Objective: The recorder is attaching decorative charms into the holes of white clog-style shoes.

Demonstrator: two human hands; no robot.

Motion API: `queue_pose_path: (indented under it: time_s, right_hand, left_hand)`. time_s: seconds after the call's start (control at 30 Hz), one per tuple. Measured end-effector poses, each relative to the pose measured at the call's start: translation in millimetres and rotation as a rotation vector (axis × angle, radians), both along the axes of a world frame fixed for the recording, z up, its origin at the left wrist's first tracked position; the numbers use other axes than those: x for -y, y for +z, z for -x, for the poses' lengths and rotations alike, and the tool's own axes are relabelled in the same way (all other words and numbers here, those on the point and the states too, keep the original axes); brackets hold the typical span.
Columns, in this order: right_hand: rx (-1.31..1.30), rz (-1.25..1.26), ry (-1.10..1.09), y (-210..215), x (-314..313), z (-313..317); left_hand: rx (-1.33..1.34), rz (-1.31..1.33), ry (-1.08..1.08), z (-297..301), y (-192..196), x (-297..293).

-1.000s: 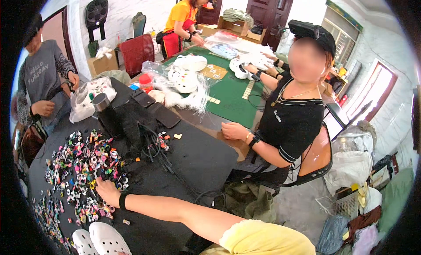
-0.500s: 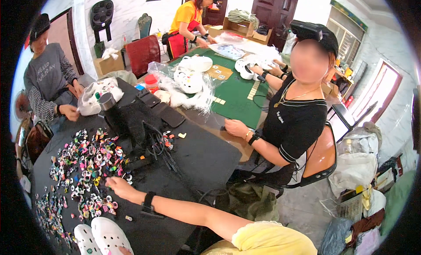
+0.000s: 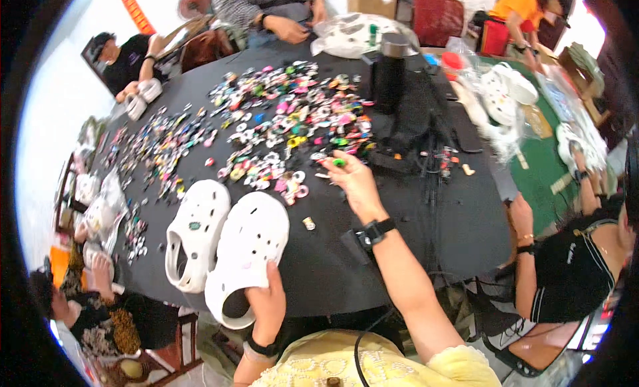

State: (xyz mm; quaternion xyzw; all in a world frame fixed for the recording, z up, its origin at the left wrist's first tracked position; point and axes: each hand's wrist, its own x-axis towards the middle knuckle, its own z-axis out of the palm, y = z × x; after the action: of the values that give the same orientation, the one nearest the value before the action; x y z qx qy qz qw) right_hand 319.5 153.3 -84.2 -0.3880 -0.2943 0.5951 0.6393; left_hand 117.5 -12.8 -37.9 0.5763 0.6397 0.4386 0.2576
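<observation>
My left hand [image 3: 268, 303] grips a white clog [image 3: 256, 220] by its foot opening, thumb on the outside and the other fingers mostly hidden inside. Against its left side lies a second white clog [image 3: 206, 204], which has a small dark green charm [image 3: 194, 226] on its upper. My right hand [image 3: 358, 188] is at the near edge of a heap of small colourful shoe charms [image 3: 286, 114]. A bright green charm [image 3: 339, 162] shows between its bent fingertips.
A black tumbler [image 3: 391, 74] stands behind the heap, beside cables and a dark phone [image 3: 468, 135]. More charms [image 3: 156, 144] spread to the left on the black table [image 3: 373, 267]. Co-workers sit around it. White clogs [image 3: 500, 102] lie on a green mat [image 3: 542, 164] at right.
The view has swung left and down, bringing my left hand and both clogs fully into sight. A green charm now shows in my right hand's fingers, still beside the heap.
</observation>
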Motion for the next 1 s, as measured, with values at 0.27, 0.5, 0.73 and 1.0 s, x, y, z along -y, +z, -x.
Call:
queue_pose_path:
  time_s: [0.27,0.5,0.73,1.0]
  right_hand:
    - [-0.030,0.083,0.080,14,6,4]
    - [0.019,0.063,0.042,28,11,0]
    - [0.035,0.039,-0.023,15,3,-1]
    - [0.123,-0.041,-0.030,15,8,-2]
  left_hand:
    - [0.090,-0.016,0.032,8,7,-2]
    - [0.322,0.038,0.096,-3,42,10]
    - [0.680,0.193,0.063,-11,48,-3]
    - [0.850,0.229,-0.020,5,43,5]
